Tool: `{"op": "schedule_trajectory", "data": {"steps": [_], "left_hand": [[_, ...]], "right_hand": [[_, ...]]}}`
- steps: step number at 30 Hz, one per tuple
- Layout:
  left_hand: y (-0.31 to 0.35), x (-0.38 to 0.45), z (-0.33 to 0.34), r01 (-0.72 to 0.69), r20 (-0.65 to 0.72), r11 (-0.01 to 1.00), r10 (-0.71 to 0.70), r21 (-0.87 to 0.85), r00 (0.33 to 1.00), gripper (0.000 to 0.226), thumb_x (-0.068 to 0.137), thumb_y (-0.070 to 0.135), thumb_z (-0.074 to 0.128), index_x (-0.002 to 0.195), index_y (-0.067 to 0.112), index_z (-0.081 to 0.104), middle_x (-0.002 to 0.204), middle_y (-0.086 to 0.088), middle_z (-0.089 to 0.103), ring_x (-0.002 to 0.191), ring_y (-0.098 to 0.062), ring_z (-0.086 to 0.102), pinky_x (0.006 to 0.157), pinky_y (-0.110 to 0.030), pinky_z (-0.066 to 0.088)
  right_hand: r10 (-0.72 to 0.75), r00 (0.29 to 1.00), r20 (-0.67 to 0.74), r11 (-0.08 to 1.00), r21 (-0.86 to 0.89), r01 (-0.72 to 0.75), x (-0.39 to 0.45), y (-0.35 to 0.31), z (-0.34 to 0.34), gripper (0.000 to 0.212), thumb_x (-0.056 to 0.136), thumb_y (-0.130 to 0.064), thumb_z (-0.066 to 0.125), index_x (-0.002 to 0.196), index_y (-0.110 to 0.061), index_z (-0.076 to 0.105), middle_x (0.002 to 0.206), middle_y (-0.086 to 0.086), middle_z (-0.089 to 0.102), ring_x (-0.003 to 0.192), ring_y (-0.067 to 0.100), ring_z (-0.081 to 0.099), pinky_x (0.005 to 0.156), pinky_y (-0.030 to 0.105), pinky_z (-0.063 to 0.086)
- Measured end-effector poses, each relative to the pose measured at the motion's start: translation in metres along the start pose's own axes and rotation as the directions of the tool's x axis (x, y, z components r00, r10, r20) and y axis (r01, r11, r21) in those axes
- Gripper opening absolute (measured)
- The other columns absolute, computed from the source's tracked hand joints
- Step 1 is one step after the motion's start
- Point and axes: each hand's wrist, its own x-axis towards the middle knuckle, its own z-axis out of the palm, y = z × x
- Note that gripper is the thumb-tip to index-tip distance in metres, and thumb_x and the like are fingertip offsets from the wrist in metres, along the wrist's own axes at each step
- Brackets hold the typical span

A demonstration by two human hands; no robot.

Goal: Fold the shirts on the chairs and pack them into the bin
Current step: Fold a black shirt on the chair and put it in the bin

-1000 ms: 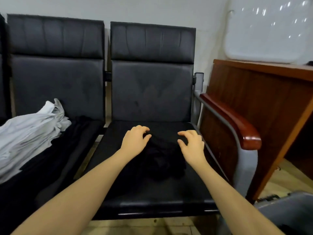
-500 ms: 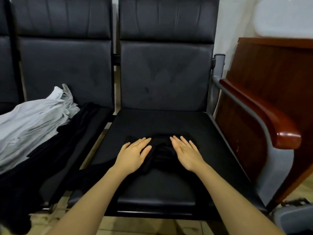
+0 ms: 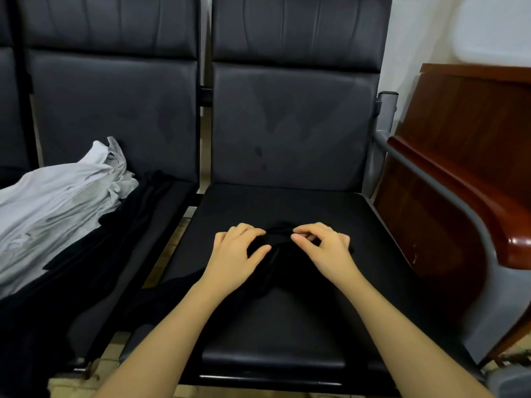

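Note:
A black shirt lies bunched on the seat of the right black chair, hard to tell apart from the dark seat. My left hand grips its cloth with curled fingers on the left side. My right hand pinches a fold of the same shirt between thumb and fingers. Part of the shirt trails off the seat's left front edge. A pale grey shirt lies heaped on the left chair over another black garment. A grey bin corner shows at the bottom right.
A wooden armrest on a grey metal frame borders the right chair. Behind it stands a dark wooden desk. Tiled floor shows between and below the chairs.
Both hands lay flat on the black shirt half a second ago; now their fingers have curled and gathered the cloth between them. The view has moved closer to the seat.

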Motion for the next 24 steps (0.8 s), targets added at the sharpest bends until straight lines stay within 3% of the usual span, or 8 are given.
{"op": "schedule_trajectory", "data": {"steps": [4, 7, 9, 11, 14, 17, 21, 24], "left_hand": [[-0.008, -0.013, -0.005, 0.015, 0.077, 0.996, -0.022, 0.087, 0.997, 0.043, 0.092, 0.043, 0.055, 0.130, 0.023, 0.053, 0.124, 0.013, 0.055, 0.114, -0.006, 0.049, 0.098, -0.021, 0.021], [-0.017, -0.018, -0.010, 0.084, 0.101, 0.988, -0.098, 0.130, 0.990, 0.044, 0.091, 0.043, 0.056, 0.130, 0.024, 0.054, 0.126, 0.012, 0.054, 0.116, -0.008, 0.049, 0.100, -0.025, 0.024], [-0.020, -0.019, -0.012, 0.126, 0.099, 0.987, -0.136, 0.102, 0.986, 0.039, 0.090, 0.041, 0.059, 0.125, 0.022, 0.060, 0.121, 0.011, 0.057, 0.111, -0.009, 0.053, 0.102, -0.027, 0.029], [-0.023, -0.020, -0.011, 0.159, 0.089, 0.987, -0.161, 0.033, 0.983, 0.032, 0.088, 0.035, 0.063, 0.116, 0.020, 0.067, 0.113, 0.009, 0.061, 0.103, -0.009, 0.058, 0.102, -0.034, 0.038], [-0.020, -0.021, -0.011, 0.217, 0.065, 0.974, -0.213, -0.065, 0.975, 0.019, 0.086, 0.028, 0.068, 0.100, 0.016, 0.072, 0.098, 0.012, 0.061, 0.090, -0.010, 0.060, 0.094, -0.039, 0.045], [-0.016, -0.019, -0.013, 0.249, 0.010, 0.957, -0.250, -0.147, 0.968, 0.014, 0.085, 0.025, 0.069, 0.094, 0.014, 0.072, 0.091, 0.012, 0.059, 0.085, -0.010, 0.060, 0.088, -0.032, 0.048], [0.003, -0.015, -0.025, 0.245, -0.102, 0.898, -0.300, -0.366, 0.948, 0.008, 0.087, 0.021, 0.066, 0.092, 0.015, 0.070, 0.085, 0.012, 0.065, 0.081, -0.002, 0.060, 0.075, -0.008, 0.044], [0.018, -0.011, -0.035, 0.211, -0.139, 0.857, -0.308, -0.470, 0.941, 0.008, 0.089, 0.024, 0.064, 0.091, 0.020, 0.071, 0.084, 0.012, 0.068, 0.082, 0.001, 0.063, 0.078, -0.017, 0.050]], "right_hand": [[0.048, 0.995, 0.084, 0.992, -0.120, -0.038, -0.002, 0.000, 0.012, 0.021, 0.090, -0.041, 0.060, 0.107, -0.033, 0.068, 0.103, -0.018, 0.063, 0.104, 0.000, 0.050, 0.093, 0.021, 0.013], [0.136, 0.986, 0.099, 0.990, 0.012, -0.138, -0.002, 0.004, 0.013, 0.009, 0.087, -0.042, 0.063, 0.092, -0.040, 0.070, 0.096, -0.021, 0.067, 0.115, 0.007, 0.049, 0.096, 0.019, 0.015], [0.113, 0.988, 0.100, 0.984, 0.128, -0.126, -0.001, 0.005, 0.012, 0.008, 0.084, -0.042, 0.066, 0.081, -0.046, 0.071, 0.091, -0.024, 0.069, 0.114, 0.008, 0.055, 0.107, 0.029, 0.027], [0.068, 0.996, 0.062, 0.961, 0.264, -0.082, -0.003, -0.002, 0.005, 0.015, 0.086, -0.031, 0.067, 0.083, -0.045, 0.072, 0.092, -0.022, 0.071, 0.104, 0.002, 0.062, 0.104, 0.031, 0.041], [0.016, 0.999, -0.028, 0.906, 0.423, -0.003, -0.006, -0.019, -0.010, 0.016, 0.089, -0.015, 0.064, 0.094, -0.027, 0.073, 0.094, -0.015, 0.072, 0.095, -0.003, 0.065, 0.084, 0.009, 0.046], [-0.004, 0.997, -0.071, 0.906, 0.422, 0.034, -0.008, -0.024, -0.017, 0.017, 0.092, -0.013, 0.060, 0.098, -0.022, 0.072, 0.095, -0.015, 0.071, 0.093, -0.006, 0.063, 0.077, 0.004, 0.044], [0.031, 0.976, -0.215, 0.908, 0.414, 0.062, -0.011, -0.027, -0.025, 0.020, 0.094, -0.011, 0.056, 0.096, -0.024, 0.071, 0.094, -0.014, 0.070, 0.091, -0.005, 0.063, 0.078, 0.007, 0.046], [0.064, 0.957, -0.282, 0.900, 0.430, 0.066, -0.013, -0.029, -0.033, 0.020, 0.096, -0.011, 0.054, 0.096, -0.022, 0.071, 0.093, -0.011, 0.069, 0.084, -0.006, 0.062, 0.072, 0.006, 0.043]]}}
